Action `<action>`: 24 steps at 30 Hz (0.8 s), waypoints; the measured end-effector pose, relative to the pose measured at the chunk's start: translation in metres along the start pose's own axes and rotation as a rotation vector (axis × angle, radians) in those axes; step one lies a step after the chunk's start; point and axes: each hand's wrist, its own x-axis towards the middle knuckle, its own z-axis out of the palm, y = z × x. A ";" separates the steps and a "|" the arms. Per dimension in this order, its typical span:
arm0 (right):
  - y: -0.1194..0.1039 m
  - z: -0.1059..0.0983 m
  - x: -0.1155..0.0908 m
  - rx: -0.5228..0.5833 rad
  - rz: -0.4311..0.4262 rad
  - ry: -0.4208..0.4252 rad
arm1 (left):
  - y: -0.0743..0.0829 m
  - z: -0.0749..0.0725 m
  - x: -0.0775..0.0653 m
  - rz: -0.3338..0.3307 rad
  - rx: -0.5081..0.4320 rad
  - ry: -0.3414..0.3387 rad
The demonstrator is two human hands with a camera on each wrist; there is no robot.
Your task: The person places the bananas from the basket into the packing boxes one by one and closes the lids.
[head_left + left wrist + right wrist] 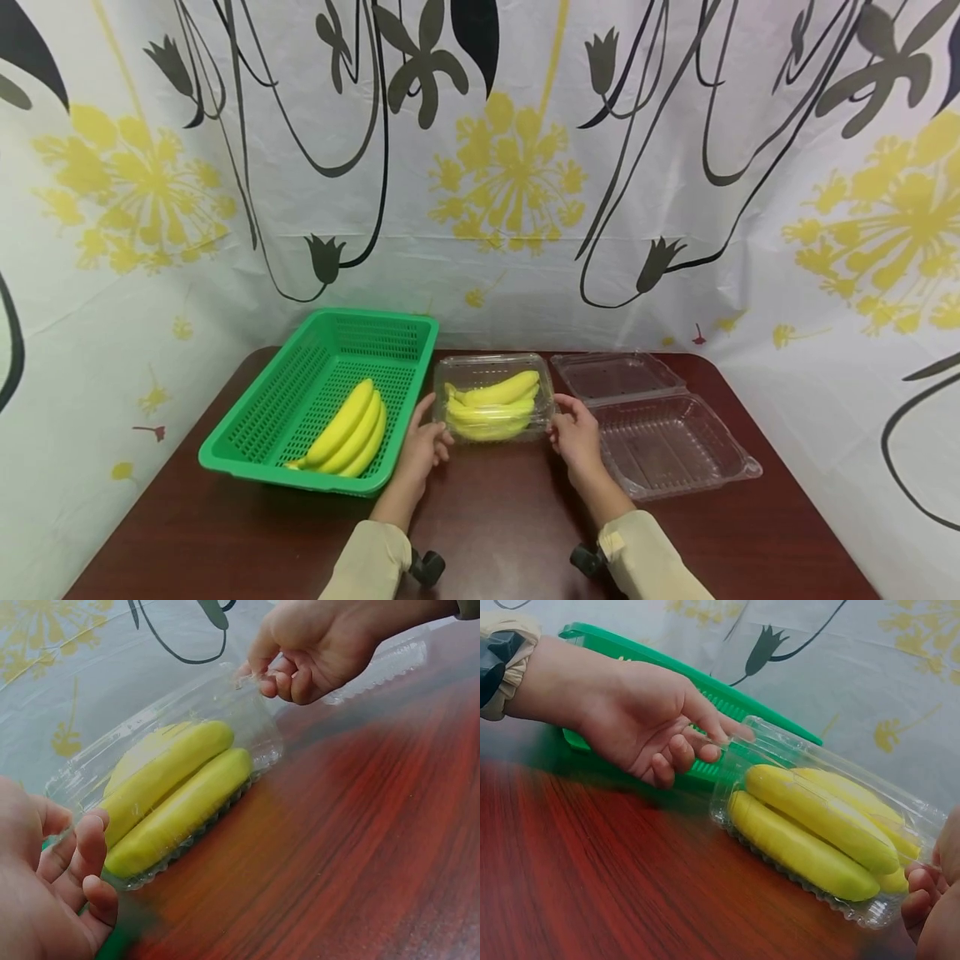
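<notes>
A clear plastic clamshell container (467, 364) sits on the table with a bunch of yellow bananas (491, 421) inside. Its lid lies over the bananas; whether the rim is fully snapped together, I cannot tell. At the container's left side, my left hand (426, 444) pinches the rim between thumb and forefinger, the other fingers loosely bent. My right hand (577, 435) pinches the opposite edge near a corner, seen closely in the left wrist view, where the right fingers (304, 684) curl below the thumb.
Left of the container stands a green perforated basket (258, 392) with another bunch of bananas (352, 429) at its near end. To the right, a second clamshell container (667, 446) lies opened out, its lid folded back. Behind the brown table (495, 517) hangs a patterned sheet (495, 292).
</notes>
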 end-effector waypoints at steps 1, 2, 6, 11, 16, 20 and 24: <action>0.000 0.000 0.000 0.009 0.000 -0.001 | -0.001 0.001 0.001 0.003 0.003 0.005; 0.000 0.001 0.000 0.013 0.000 -0.001 | -0.001 0.002 0.001 0.005 0.008 0.013; 0.001 0.003 0.001 0.016 0.005 -0.002 | -0.003 0.004 0.003 0.014 0.044 0.038; 0.002 0.004 0.000 0.010 0.016 0.001 | -0.003 0.005 0.002 0.026 0.071 0.038; 0.001 0.002 -0.003 0.047 0.044 -0.028 | -0.004 0.002 -0.001 0.036 0.085 0.015; -0.002 -0.001 -0.009 0.009 0.050 -0.064 | -0.005 0.001 -0.004 0.037 0.092 0.023; -0.005 -0.004 -0.019 -0.041 0.042 -0.091 | -0.003 0.002 -0.007 0.032 0.092 0.062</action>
